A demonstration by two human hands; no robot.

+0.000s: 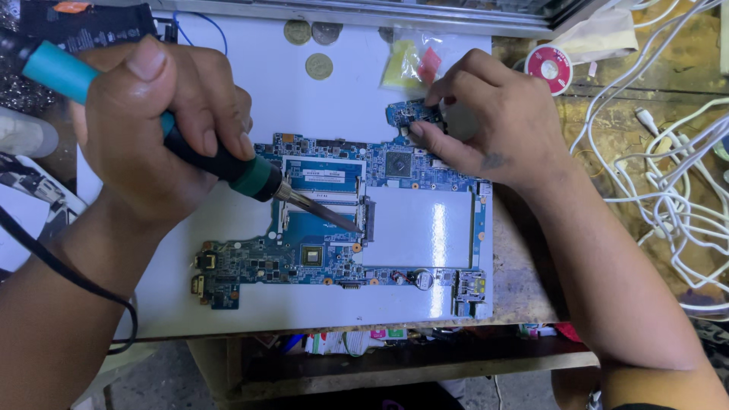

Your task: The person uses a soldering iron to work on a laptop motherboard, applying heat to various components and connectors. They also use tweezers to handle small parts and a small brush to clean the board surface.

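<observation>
A blue laptop circuit board (334,250) lies flat on a white mat (288,114). My left hand (159,129) is closed around a soldering iron (220,163) with a teal and black handle; its metal tip rests on the board near the middle slot. My right hand (493,121) presses down on the board's upper right corner, fingers pinching its edge beside a small square chip (398,164).
Three coins (319,67) and a small clear bag (414,64) with yellow and red pieces lie at the mat's far edge. A solder reel (548,67) sits at the upper right. Tangled white cables (676,182) cover the right. A black cord (68,273) runs under my left forearm.
</observation>
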